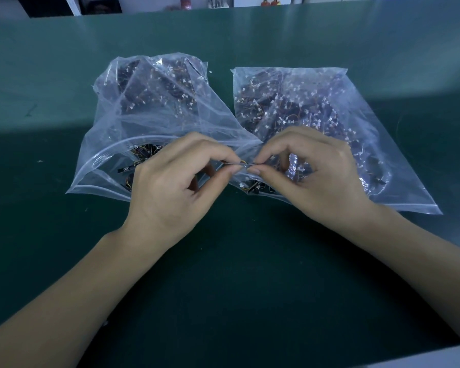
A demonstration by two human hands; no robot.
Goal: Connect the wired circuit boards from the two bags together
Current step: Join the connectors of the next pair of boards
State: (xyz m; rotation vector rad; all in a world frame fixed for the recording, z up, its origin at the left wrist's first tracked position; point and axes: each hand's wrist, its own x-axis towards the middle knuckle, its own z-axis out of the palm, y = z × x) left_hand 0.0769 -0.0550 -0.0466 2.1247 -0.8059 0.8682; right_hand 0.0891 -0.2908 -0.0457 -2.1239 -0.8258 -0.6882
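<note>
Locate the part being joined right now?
In the head view it sits at centre, pinched between the left hand and right hand: a small wired piece held above the near edges of the left bag and right bag.

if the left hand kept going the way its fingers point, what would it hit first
The right hand: the left hand points rightward, their pinching fingertips nearly meeting over the small wired piece. Depth looks similar, though uncertain.

You have bare counter [223, 288] near you; farther off, two bags [154, 107] lie side by side, touching, barring the middle.
</note>
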